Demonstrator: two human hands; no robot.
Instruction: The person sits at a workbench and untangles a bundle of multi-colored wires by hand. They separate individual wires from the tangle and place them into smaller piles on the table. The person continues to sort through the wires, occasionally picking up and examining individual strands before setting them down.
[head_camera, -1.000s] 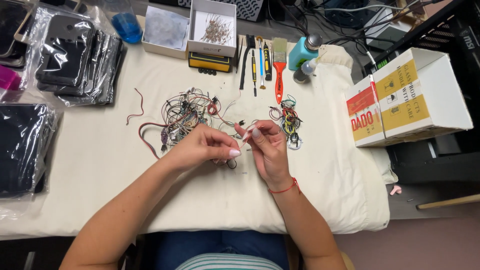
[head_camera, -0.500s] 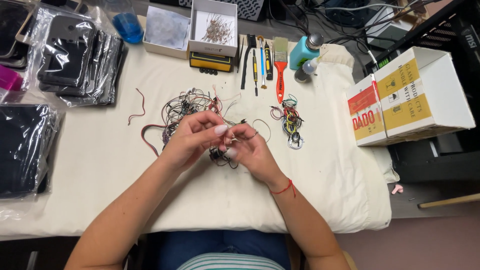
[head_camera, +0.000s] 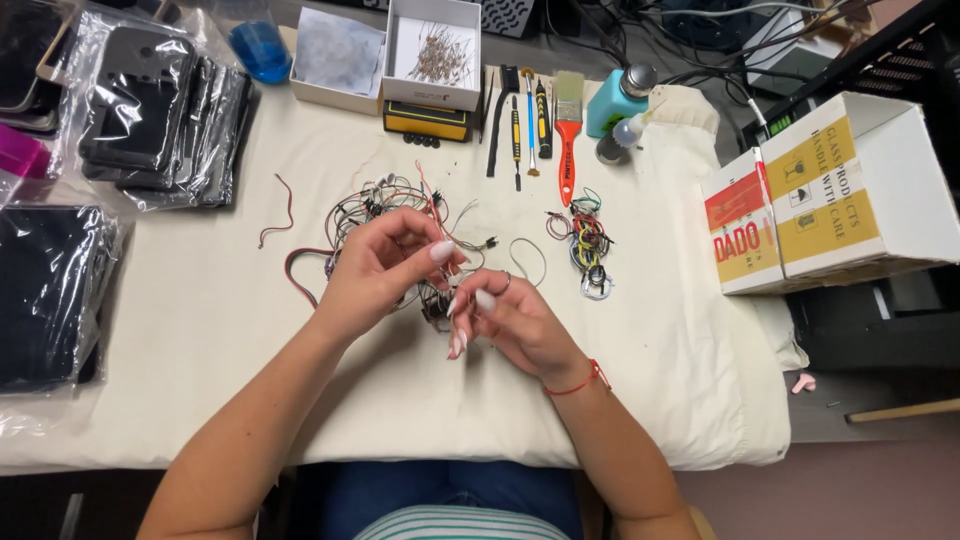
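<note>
My left hand (head_camera: 375, 270) and right hand (head_camera: 510, 325) have drawn slightly apart since a moment ago, fingertips pinched narrow on thin strands of the tangled wire bundle (head_camera: 400, 215) on the cream cloth (head_camera: 250, 330), beyond which an open white box (head_camera: 433, 55) holds small brownish parts.

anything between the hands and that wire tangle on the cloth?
Nothing visible. The left hand and right hand are already at the wire tangle, fingertips pinching strands at its near edge. The exact contact is too small to tell.
</note>
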